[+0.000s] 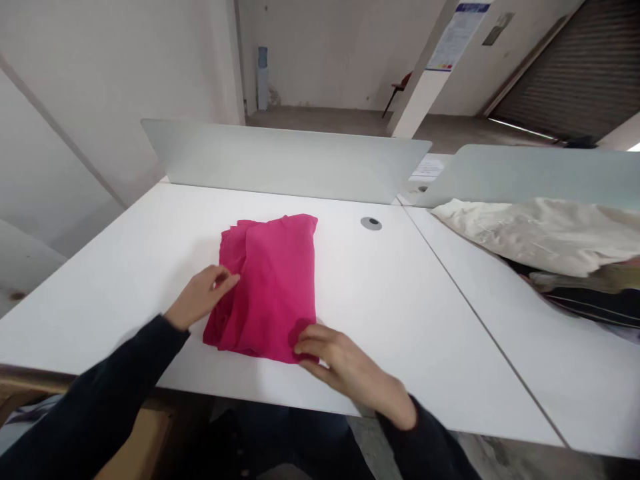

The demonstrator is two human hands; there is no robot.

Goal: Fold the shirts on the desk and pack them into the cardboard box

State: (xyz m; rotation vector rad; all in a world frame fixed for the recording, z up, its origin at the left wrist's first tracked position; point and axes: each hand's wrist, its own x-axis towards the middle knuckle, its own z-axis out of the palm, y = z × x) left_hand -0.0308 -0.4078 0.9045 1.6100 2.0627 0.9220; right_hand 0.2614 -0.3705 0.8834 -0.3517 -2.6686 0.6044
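A folded bright pink cloth garment (280, 280) lies on the white table, with uneven layered edges along its left side. Over that left side is my left hand (203, 293), fingers loosely bent and a gap between thumb and forefinger; nothing shows in its grip. At the lower right corner of the cloth, my right hand (345, 360) hovers or lightly touches it, the fingers slightly bent and apart. Whether the right fingertips press on the fabric cannot be made out.
The white table (400, 320) has a grey cable grommet (371, 223) and a low divider panel (285, 160) behind. On the adjoining table at right, a pile of clothes lies under a cream cloth (540, 233). A cardboard box (137, 443) stands below the front edge.
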